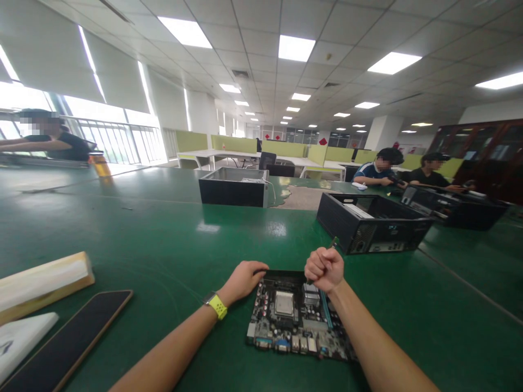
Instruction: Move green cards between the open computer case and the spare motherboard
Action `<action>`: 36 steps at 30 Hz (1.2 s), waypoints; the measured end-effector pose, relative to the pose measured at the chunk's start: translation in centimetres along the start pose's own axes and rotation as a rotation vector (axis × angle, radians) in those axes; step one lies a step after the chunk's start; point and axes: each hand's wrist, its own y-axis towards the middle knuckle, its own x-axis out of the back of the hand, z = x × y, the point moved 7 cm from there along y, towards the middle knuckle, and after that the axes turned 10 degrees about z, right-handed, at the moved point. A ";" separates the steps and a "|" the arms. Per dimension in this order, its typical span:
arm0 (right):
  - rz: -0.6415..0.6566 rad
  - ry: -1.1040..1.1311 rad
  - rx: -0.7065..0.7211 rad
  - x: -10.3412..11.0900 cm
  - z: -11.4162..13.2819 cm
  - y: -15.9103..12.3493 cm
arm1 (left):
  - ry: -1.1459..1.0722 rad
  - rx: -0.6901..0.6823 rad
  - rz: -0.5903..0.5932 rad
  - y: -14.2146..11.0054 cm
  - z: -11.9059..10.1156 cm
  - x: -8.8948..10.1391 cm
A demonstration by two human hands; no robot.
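Observation:
A motherboard (300, 326) lies on the green tabletop in front of me, its row of ports facing me. A square silver processor (284, 304) sits on it, left of a silver heatsink (311, 294). My left hand (244, 280), wearing a watch with a yellow-green strap (218, 306), grips the board's far left corner. Above the board's far right part, my right hand (326, 269) is closed in a fist around a narrow green memory module (335, 242). Only the module's end shows clearly; the fingers cover most of it. Blue slots (326, 310) lie below that hand.
An open black computer case (373, 228) stands beyond my right hand; another case (232, 190) is farther back. At left lie a dark phone (75, 340), a white object (26, 340) and a long pale block (47, 283). Several people work around the tables.

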 end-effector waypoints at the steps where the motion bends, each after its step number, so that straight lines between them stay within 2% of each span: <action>1: 0.042 0.018 -0.008 -0.1 -0.2 0.1 | 0.006 -0.003 -0.001 0.0 0.0 0.0; 5: 0.181 0.098 -0.011 -1.0 -0.4 0.2 | 0.016 -0.012 -0.005 0.1 0.2 -0.2; 12: 0.286 0.080 -0.035 -2.3 -0.6 0.3 | 0.028 -0.018 -0.015 0.1 0.4 -0.3; 21: 0.247 0.088 0.016 -1.8 1.1 -0.2 | 0.029 0.000 -0.011 0.0 0.1 -0.1; 28: 0.291 0.083 0.033 -2.2 2.2 -0.4 | 0.032 -0.004 -0.017 0.1 0.1 -0.1; 36: 0.281 0.029 0.069 -2.4 3.0 -0.5 | 0.030 0.010 -0.012 0.1 0.1 -0.2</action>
